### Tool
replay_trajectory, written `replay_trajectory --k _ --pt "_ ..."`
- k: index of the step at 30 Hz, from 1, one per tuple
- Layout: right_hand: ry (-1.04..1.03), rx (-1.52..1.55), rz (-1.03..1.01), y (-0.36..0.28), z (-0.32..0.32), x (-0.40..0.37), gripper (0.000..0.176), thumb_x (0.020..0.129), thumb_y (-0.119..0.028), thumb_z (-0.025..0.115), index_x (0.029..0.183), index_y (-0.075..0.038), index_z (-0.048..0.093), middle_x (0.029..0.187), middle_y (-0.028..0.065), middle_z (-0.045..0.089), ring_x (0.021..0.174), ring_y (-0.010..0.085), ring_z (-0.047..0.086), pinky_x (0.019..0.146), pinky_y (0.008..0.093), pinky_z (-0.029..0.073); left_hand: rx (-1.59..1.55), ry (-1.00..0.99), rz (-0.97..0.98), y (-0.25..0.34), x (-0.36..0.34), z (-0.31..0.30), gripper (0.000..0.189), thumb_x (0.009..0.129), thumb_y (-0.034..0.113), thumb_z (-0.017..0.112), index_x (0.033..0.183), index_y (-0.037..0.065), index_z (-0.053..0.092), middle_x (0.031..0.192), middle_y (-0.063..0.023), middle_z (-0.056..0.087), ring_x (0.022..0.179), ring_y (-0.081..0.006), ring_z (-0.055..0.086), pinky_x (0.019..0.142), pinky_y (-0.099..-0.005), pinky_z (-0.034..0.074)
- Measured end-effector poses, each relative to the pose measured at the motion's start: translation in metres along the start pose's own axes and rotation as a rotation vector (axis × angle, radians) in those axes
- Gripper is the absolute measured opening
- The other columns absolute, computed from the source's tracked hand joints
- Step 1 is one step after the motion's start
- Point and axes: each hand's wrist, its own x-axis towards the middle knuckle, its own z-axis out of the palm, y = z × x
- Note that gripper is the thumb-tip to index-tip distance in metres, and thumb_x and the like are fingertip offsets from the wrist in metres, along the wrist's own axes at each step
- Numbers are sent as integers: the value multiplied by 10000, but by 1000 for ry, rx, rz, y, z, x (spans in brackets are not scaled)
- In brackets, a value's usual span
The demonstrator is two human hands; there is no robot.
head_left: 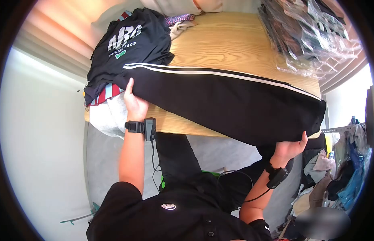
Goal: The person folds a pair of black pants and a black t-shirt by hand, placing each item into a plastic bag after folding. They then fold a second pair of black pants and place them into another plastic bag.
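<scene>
Black trousers [219, 100] with white side stripes, laid lengthwise, stretch across the wooden table [231, 40] and reach over its near edge. At their narrow left end my left hand [135, 103] grips the edge, thumb on top and fingers hidden under the cloth. My right hand [290, 148] holds the lower corner of the wide right end, its thumb up and the other fingers partly hidden beneath. Just beyond my left hand lies a black T-shirt [130, 40] with white lettering, heaped over other clothes. A light grey garment [108, 116] hangs over the table's left edge.
Clothes in clear plastic bags [311, 36] are piled at the back right. More bagged and loose garments [335, 172] fill a rack at the lower right. A beige curtain [54, 40] borders the table. Cables run from the devices strapped to both wrists.
</scene>
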Motion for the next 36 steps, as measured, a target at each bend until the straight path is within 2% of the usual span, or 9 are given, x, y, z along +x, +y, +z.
replay_trajectory --k 7,9,11,13,15,19,33,35,36 --pt "43 55 -6 0 -3 7 409 872 -194 509 1233 -5 542 1289 137 548 1205 304 491 1080 446 310 150 -83 309 -14 -42 52 349 967 218 496 1235 -5 507 1223 -88 564 1123 -226 540 992 -360 397" --pt "55 47 -12 1 0 6 407 873 -195 507 1231 -5 542 1287 136 550 1202 306 495 1076 447 316 797 -166 686 -33 -60 66 352 966 182 493 1240 -39 489 1257 -105 551 1141 -247 537 1011 -381 385" --pt "67 38 -16 2 -2 5 409 871 -191 506 1235 -7 539 1289 137 548 1203 308 494 1075 449 318 1392 -324 419 -49 -85 74 477 855 58 594 1308 23 449 1304 -150 503 1210 -266 484 1041 -412 353" --pt "68 39 -16 3 -1 6 411 870 -190 506 1236 -5 537 1289 139 547 1204 309 493 1075 450 318 1777 -779 806 -65 -98 110 669 736 23 651 1361 71 415 1373 -182 425 1292 -317 395 1083 -480 282" --pt "69 39 -13 5 1 4 413 869 -190 506 1237 -2 535 1289 142 546 1204 311 492 1075 452 317 1840 -878 675 -98 -104 101 754 657 0 606 1377 103 409 1425 -160 373 1359 -332 297 1123 -499 192" --pt "162 -15 -61 8 2 4 419 870 -189 503 1235 15 530 1290 149 544 1206 317 490 1081 446 312 1816 -823 576 -103 -104 104 722 721 51 620 1401 104 384 1451 -155 342 1364 -338 285 1120 -515 179" --pt "75 -218 -255 41 33 -3 416 865 -211 489 1202 26 544 1232 136 584 1141 297 541 1039 405 376 1824 -843 686 -112 -104 104 694 813 358 626 1409 99 383 1458 -205 312 1370 -367 256 1109 -560 125" --pt "-25 -1333 -517 66 34 -15 422 853 -201 472 1202 29 536 1195 138 604 1119 295 561 1011 423 399 1822 -843 691 -113 -105 104 694 814 360 622 1408 95 383 1459 -205 311 1369 -369 255 1109 -560 127" --pt "-97 -1438 -144 78 47 -21 446 854 -226 492 1221 24 527 1239 151 574 1165 310 525 1032 452 365 1807 -840 706 -113 -105 104 688 814 369 624 1398 87 395 1447 -213 327 1362 -374 267 1099 -575 140"
